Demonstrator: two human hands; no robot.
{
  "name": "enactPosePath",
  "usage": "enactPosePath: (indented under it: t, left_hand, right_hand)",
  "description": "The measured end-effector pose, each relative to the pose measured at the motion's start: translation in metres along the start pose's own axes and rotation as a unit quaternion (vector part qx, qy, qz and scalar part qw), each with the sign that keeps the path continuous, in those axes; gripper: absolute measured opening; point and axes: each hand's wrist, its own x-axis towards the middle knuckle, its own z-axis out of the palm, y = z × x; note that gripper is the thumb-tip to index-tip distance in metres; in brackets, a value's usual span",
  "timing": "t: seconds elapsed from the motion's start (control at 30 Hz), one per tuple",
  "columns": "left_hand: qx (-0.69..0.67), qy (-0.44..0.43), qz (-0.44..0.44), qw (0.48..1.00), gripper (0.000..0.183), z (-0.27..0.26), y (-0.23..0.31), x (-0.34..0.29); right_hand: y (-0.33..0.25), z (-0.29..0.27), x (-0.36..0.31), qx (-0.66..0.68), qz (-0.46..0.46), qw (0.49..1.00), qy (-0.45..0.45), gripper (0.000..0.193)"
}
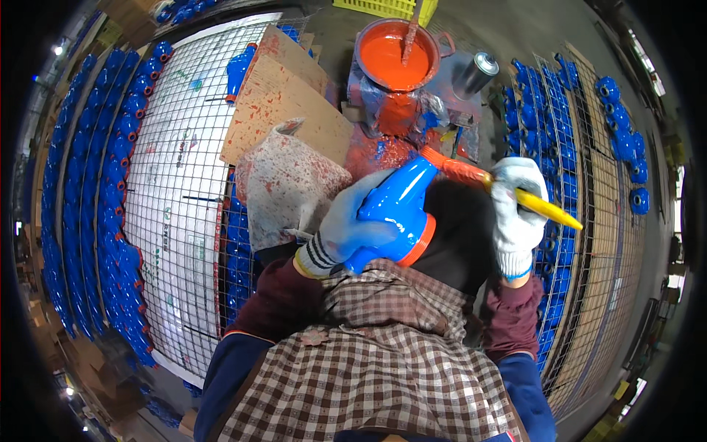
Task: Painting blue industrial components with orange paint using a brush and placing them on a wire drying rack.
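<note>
In my gloved left hand [342, 217] is a glossy blue bell-shaped casting [398, 199], its narrow end pointing up and to the right. The wide rim is orange-red, and so is the tip of the narrow end. Gloved in white, my right hand [518, 214] has its fingers closed round the yellow handle of a paintbrush [549, 208]. Orange paint coats the brush's front part, and its bristles meet the narrow end of the casting. Beyond my hands stands a pot [362, 62] of orange paint [387, 55] with a stick in it.
A spray can [475, 74] stands right of the pot on a paint-smeared stand. Paint-spotted cardboard [294, 96] and a stained cloth [283, 184] lie to the left. Wire-mesh racks [180, 147] with rows of blue castings [125, 214] flank me. A yellow crate [375, 6] is at the far edge.
</note>
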Motion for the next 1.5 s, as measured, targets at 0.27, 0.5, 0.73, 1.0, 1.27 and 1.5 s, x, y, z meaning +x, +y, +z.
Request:
enactPosePath:
  t: [0.27,0.5,0.73,1.0,1.27,1.5]
  left_hand:
    - [-0.52,-0.087,-0.091,0.845,0.088,0.025,-0.065,-0.021]
    - [-0.391,-0.088,0.075,0.913,0.102,0.052,0.008,-0.013]
    - [-0.436,-0.17,-0.154,0.87,0.087,0.014,0.004,0.018]
    - [0.468,-0.075,0.193,0.859,0.063,0.036,0.031,0.016]
    - [0.537,-0.087,0.188,0.818,0.061,0.031,0.027,0.021]
    - [0.42,0.003,0.196,0.886,0.079,0.012,0.01,0.013]
  right_hand:
    - [0.047,0.042,-0.04,0.515,0.349,0.761,0.182,0.024]
    - [-0.012,0.057,-0.002,0.122,0.501,0.847,0.131,0.032]
    - [0.02,-0.005,0.014,0.168,0.192,0.947,0.195,0.02]
    - [-0.013,0.01,0.044,-0.335,0.102,0.929,-0.121,0.034]
    - [-0.015,0.002,0.034,-0.452,-0.112,0.874,-0.142,0.024]
    - [-0.049,-0.005,0.017,-0.27,-0.068,0.951,-0.134,0.018]
